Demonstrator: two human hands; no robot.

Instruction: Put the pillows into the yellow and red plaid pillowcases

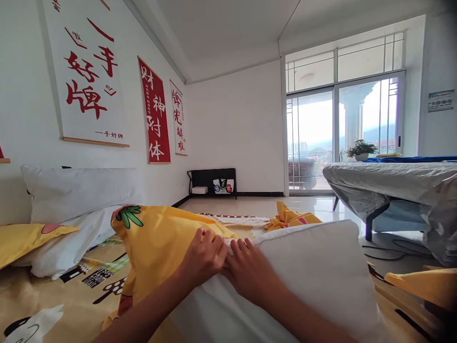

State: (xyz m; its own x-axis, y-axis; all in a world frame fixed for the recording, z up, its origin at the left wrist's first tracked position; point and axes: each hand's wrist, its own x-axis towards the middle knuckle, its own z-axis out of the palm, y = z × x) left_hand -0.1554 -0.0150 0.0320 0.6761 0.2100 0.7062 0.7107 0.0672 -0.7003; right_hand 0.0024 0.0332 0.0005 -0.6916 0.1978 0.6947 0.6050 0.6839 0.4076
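Observation:
A white pillow (pixel 314 267) lies in front of me, its left part inside a yellow pillowcase (pixel 160 243) with a green leaf print. My left hand (pixel 205 252) is closed on the edge of the pillowcase where it meets the pillow. Right beside it, my right hand (pixel 248 269) has its fingers curled over white fabric of the pillow near the same edge. The two hands almost touch. What lies under the fingertips is partly hidden. Beneath everything spreads a tan printed bedsheet (pixel 74 295).
Another white pillow (pixel 85 190) and a yellow pillowcase (pixel 32 240) lie at the left. Crumpled yellow fabric (pixel 293 216) sits beyond the pillow. At the right stands a plastic-covered table (pixel 385 178) with a potted plant (pixel 361 148). A black rack (pixel 210 178) stands against the back wall.

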